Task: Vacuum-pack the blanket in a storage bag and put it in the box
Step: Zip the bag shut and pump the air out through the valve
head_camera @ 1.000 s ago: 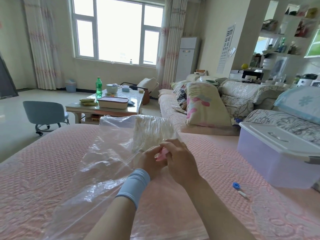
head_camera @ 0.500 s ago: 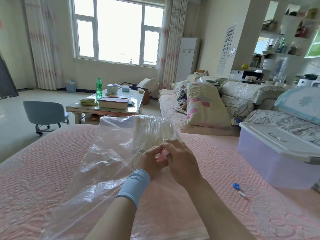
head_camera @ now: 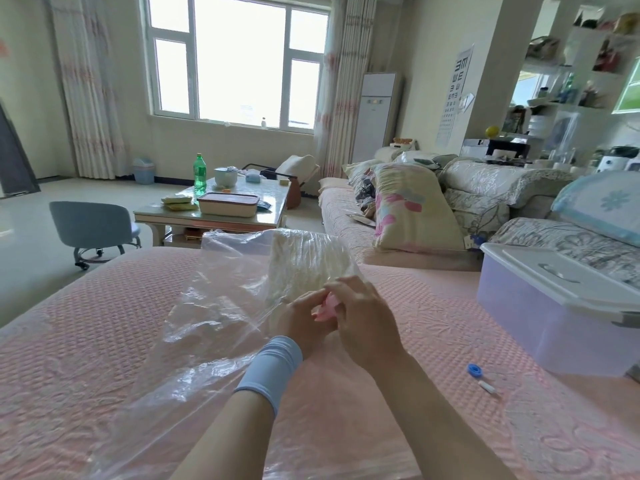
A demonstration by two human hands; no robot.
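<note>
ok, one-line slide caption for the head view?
Left hand and right hand pinch a small pink piece at the clear storage bag holding the folded blanket; lidded box at right.

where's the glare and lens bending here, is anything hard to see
Head view: the large white-framed window is blown out. Head view: the wide lens bows the pale curtains at the edges. Head view: bright streaks on the crinkled clear plastic storage bag veil the folded cream blanket; the left hand and right hand, pinching a small pink piece, look sharp.
</note>
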